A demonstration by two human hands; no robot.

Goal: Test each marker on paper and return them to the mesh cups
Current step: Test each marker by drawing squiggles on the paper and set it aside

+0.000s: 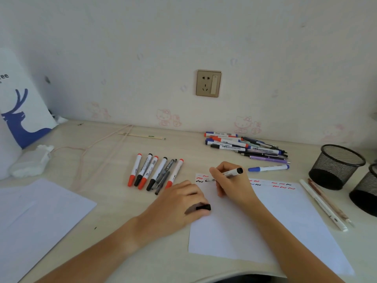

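Observation:
My right hand grips a black marker, with its tip touching the top left of the white paper beside red and black squiggles. My left hand rests on the paper's left edge and pinches the marker's black cap. A row of several red and black markers lies to the left of the paper. A pile of markers and pens lies behind it, with a single blue marker in front of the pile. Two black mesh cups stand at the right.
A second sheet of white paper lies at the front left. Two thin pens lie between the paper and the cups. A crumpled tissue, a white bag with a blue deer and a cord occupy the back left.

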